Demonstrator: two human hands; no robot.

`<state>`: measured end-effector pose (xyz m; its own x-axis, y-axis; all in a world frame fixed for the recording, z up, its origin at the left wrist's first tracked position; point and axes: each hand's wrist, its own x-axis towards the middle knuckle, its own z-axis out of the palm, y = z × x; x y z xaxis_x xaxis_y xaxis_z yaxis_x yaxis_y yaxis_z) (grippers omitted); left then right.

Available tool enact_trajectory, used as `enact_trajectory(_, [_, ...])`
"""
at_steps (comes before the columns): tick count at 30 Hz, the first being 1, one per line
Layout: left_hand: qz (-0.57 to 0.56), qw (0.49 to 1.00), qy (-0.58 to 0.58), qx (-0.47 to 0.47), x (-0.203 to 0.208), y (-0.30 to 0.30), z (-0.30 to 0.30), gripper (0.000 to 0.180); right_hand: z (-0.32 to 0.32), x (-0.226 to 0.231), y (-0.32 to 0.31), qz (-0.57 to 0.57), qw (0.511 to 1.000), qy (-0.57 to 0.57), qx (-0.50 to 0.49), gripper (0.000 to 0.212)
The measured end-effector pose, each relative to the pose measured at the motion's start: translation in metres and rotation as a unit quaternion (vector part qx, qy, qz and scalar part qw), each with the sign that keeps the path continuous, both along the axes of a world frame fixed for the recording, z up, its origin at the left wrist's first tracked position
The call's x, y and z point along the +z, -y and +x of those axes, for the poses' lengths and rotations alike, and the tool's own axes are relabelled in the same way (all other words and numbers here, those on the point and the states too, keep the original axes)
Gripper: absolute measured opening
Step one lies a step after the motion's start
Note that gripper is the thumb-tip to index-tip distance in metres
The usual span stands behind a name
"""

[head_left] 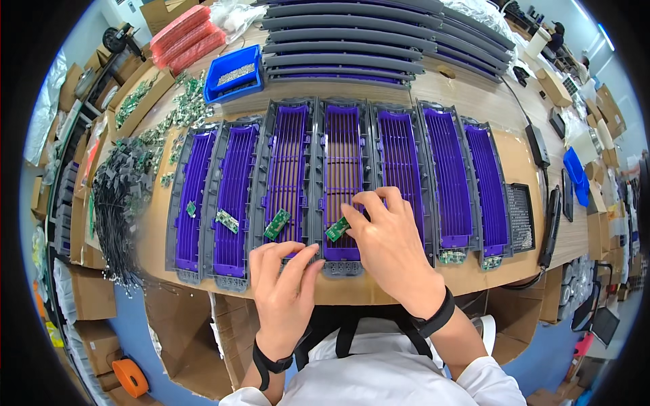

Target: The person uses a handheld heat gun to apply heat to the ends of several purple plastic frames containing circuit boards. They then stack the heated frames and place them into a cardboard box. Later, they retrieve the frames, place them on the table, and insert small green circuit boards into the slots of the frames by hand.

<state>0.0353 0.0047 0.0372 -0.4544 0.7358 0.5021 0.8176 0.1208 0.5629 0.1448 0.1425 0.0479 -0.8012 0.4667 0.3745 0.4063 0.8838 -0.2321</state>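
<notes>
Several long purple grilles (288, 155) in dark grey frames lie side by side before me. My right hand (395, 250) reaches over the middle grille (342, 145), its thumb and fingers closed on the edge of a small green circuit board (336, 229). Left of it, my left hand (281, 291) hovers at the lower end of the panels, thumb and forefinger bent together in a pinch; anything between the tips is too small to make out. Three more boards rest on the grilles to the left: one green (277, 224), one paler (227, 221), one small (191, 209).
Black cables (122, 203) and loose circuit boards (189, 101) crowd the left side. A blue bin (233, 73) of small metal parts stands behind, beside stacked grey panels (345, 40). To the right are a black tray (521, 216) of screws and a black electric screwdriver (550, 227).
</notes>
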Motion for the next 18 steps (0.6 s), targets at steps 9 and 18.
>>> enact_trajectory(9, [0.042, 0.995, 0.087, -0.036, -0.009, -0.006, 0.007, 0.04, 0.013, 0.006, 0.009, -0.04, 0.997, -0.044, 0.055, 0.014])
enact_trajectory(18, [0.036, 0.965, 0.252, -0.064, -0.003, 0.023, 0.016, 0.05, 0.019, 0.004, 0.057, -0.136, 0.971, -0.174, 0.094, 0.018])
